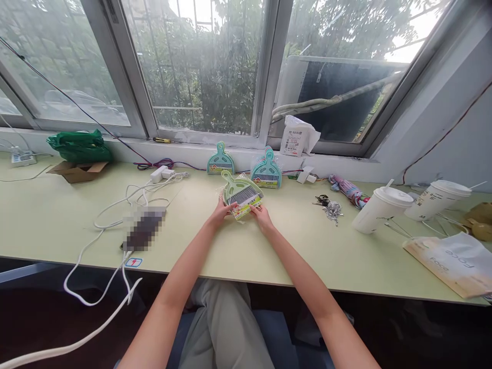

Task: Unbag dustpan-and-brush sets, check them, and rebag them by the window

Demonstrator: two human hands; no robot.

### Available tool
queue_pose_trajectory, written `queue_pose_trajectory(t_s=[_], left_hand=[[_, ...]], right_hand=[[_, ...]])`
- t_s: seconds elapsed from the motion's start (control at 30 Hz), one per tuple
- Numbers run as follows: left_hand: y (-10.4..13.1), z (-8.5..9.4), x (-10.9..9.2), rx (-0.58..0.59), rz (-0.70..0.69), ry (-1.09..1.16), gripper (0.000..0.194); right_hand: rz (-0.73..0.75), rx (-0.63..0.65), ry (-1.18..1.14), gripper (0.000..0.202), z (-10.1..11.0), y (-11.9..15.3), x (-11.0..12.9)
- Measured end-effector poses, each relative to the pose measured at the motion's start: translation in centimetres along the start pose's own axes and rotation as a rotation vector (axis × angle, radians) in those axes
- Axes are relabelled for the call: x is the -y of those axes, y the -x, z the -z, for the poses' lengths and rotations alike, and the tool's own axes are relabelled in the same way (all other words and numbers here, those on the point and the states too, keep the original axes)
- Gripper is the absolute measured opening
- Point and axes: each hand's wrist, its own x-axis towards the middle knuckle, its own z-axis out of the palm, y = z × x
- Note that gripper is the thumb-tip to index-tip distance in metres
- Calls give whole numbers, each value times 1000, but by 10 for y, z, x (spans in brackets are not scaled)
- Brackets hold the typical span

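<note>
Between my two hands is a light green dustpan and brush set [241,196] in clear wrapping, tilted above the table, its handle toward the window. My left hand [220,211] grips its left lower edge, the thumb on the front. My right hand [262,215] holds the lower right corner by the printed label. Behind it, a single teal dustpan set [220,159] leans upright at the sill wall. To its right stands a stack of teal dustpan sets [266,170], also upright.
On the left of the table [184,251] lie a blurred phone [144,230], white cables, a power adapter and a cardboard box [77,171] under a green bag [80,146]. Keys [331,209], a folded umbrella [348,189], white cups [380,209] and a tissue pack [453,261] are at the right.
</note>
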Motion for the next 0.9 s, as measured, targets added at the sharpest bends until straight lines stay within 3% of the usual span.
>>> queue_pose_trajectory(t_s=[0.13, 0.23, 0.47, 0.67, 0.8, 0.9], left_hand=[[6, -6, -3, 139, 78, -61, 72], [1, -5, 2, 90, 65, -82, 57], [-17, 8, 15, -74, 176, 33, 41], [-15, 13, 12, -192, 145, 155, 31], [-13, 14, 2, -172, 141, 60, 36], [-15, 21, -8, -252, 49, -110, 46]], right_hand=[[-21, -250, -11, 34, 3, -3, -9], [-74, -318, -23, 35, 13, -7, -6], [-225, -137, 3, 24, 32, -18, 13], [-344, -6, 74, 21, 54, -19, 33], [-320, -12, 77, 21, 65, -19, 41], [-276, -5, 100, 23, 69, -17, 44]])
